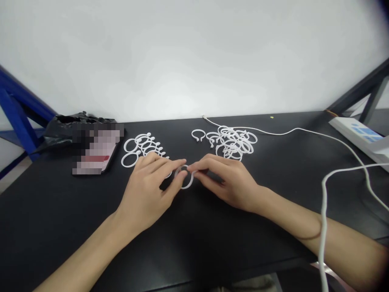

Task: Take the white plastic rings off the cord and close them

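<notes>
Between my two hands is a white plastic ring (186,187), held just above the black table. My left hand (151,182) pinches its left side between thumb and index finger. The fingertips of my right hand (226,177) close on its upper right side. Fingers cover parts of the ring, so I cannot tell whether it is joined. Beyond my left hand lies a group of white rings (130,159) with small round tabs. Farther right is a tangled pile of white rings (232,142), several with open ends. A single open ring (198,134) lies left of that pile.
A phone (100,152) with a blurred screen lies at the left, in front of a black plastic bag (57,129). A white cable (323,211) hangs across my right forearm. A white box (361,132) stands at the right, and blue frame bars (22,107) rise at the left.
</notes>
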A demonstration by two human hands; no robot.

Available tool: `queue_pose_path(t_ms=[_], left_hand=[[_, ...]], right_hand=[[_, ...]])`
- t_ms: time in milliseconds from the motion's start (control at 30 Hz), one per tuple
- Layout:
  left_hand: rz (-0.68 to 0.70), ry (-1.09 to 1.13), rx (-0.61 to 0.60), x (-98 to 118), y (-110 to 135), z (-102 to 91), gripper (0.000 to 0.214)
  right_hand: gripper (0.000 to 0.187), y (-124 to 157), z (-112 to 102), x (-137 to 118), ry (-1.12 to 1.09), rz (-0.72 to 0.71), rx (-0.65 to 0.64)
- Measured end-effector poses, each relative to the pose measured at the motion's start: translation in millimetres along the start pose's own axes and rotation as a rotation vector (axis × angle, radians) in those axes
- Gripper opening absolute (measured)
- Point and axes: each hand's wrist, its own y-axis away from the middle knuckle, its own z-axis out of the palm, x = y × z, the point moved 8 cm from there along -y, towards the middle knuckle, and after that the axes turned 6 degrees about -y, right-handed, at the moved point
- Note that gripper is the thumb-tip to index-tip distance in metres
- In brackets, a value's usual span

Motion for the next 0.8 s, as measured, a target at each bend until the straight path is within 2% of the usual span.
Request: queue_pose_path(t_ms=[167,267,367,467,600,700,800], left_hand=[[0.086,-0.061,-0.031,8,1,-0.2,0.035],[0.126,-0.063,-0.032,9,2,-0.4,0.033],[0.123,-0.113,-0.003,1,1,-5.4,0.032],[-0.001,-0.247,-0.013,-28,-2,-13.0,0.033],[-0.177,-0.405,-0.066,-75,-2,-27.9,0.035],[-0.265,-0.473,-0.237,-105,3,-25.7,0.040],[-0.292,-0.513,-0.366,-121,11,-16.8,0.045]], right_hand=[[0.011,-1,-3,-4,0.016,-0.010,0.020],[0.013,-1,-2,-6,0.028,-0.030,0.029],[0.022,-1,-2,-3,0.043,-0.008,0.060],[0.037,0,-6,7,0.064,0.064,0.096],[0.037,1,-8,22,0.121,0.158,0.071],[0.037,3,-4,29,0.133,0.187,0.013],[0.036,3,0,31,0.209,0.186,-0.054]])
